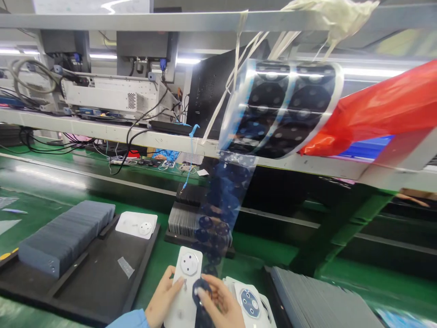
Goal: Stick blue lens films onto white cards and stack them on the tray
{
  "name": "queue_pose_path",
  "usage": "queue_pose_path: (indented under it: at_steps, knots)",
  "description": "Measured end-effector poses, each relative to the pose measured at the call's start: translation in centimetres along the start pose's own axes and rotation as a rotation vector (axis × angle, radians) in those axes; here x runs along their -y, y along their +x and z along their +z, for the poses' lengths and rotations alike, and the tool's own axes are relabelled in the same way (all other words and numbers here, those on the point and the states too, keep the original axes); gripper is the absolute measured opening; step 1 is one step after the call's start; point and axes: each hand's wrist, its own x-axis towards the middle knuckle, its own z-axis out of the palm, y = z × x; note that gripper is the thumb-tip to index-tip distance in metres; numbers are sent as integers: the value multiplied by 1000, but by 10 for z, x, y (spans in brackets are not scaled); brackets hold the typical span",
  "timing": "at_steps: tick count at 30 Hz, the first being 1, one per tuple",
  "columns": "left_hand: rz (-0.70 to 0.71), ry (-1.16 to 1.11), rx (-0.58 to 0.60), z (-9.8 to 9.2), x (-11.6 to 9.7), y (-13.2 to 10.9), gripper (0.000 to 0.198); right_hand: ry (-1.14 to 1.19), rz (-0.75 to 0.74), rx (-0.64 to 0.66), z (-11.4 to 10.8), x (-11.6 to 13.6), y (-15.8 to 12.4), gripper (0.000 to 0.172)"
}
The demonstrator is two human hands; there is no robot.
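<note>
Down at the bottom edge, the white back cover (pixel 186 282) sits in the left hand (pixel 163 297), whose fingers grip its side. The right hand (pixel 221 303) pinches a dark round sticker (pixel 201 288) against the cover's lower part. Just above them hangs a blue film strip (pixel 221 205), and a black tray (pixel 99 273) lies to the left.

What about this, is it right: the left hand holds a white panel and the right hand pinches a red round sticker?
Not quite. The head view shows that the round sticker in the right hand is dark blue, not red. The left hand does hold the white panel.
</note>
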Motion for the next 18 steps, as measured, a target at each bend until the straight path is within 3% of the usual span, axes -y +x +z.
queue_pose_path:
  at_steps: [4,10,18]
  knots:
    - [37,199,-5,3,2,-10,59,147,147,-80,0,1,27,65]
    - [51,321,-7,3,13,-14,61,91,67,-181,13,-16,13,53]
    - [67,403,60,4,6,-17,63,-1,41,-218,23,-2,3,44]
